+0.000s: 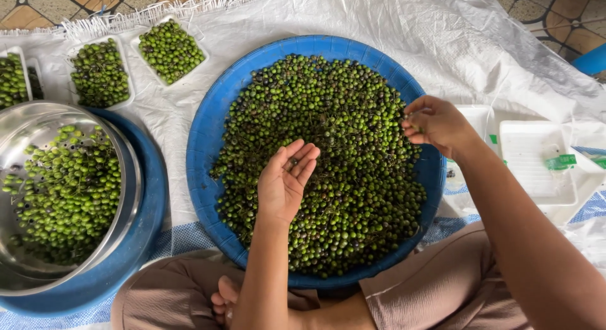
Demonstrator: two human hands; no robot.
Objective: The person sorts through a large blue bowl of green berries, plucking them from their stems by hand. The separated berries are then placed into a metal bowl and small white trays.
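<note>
Left hand (pixel 285 181): palm up over the middle of the berry pile, fingers loosely together and slightly curled into a shallow cup, holding one small berry near the base of the fingers; the posture suits receiving or showing picked berries.
Right hand (pixel 435 123): raised just above the right side of the pile, fingertips (pixel 411 129) drawn together in a pinch on something small (too small to tell whether berry or stem).
Green berries (pixel 328 159): heaped in the blue basin, many on thin stalks, a few dark ones mixed in; far too many to count.
Blue basin (pixel 205 172): one, round and shallow, set directly in front of the seated person's crossed legs, so both hands reach it.
Steel colander (pixel 129 178): one, perforated, at the person's left, seated inside a second blue basin (pixel 148 241); it holds a thinner layer of brighter green berries, apparently the sorted lot.
Filled white trays (pixel 169 50): three clearly seen at upper left, each packed with berries (a fourth edge may sit between them; cannot tell).
Empty white trays (pixel 536 162): at least two at the person's right, near the right hand, with green labels lying on and beside them.
White woven sheet (pixel 353 17): one, spread over the tiled floor under everything, keeping the produce off the ground.
</note>
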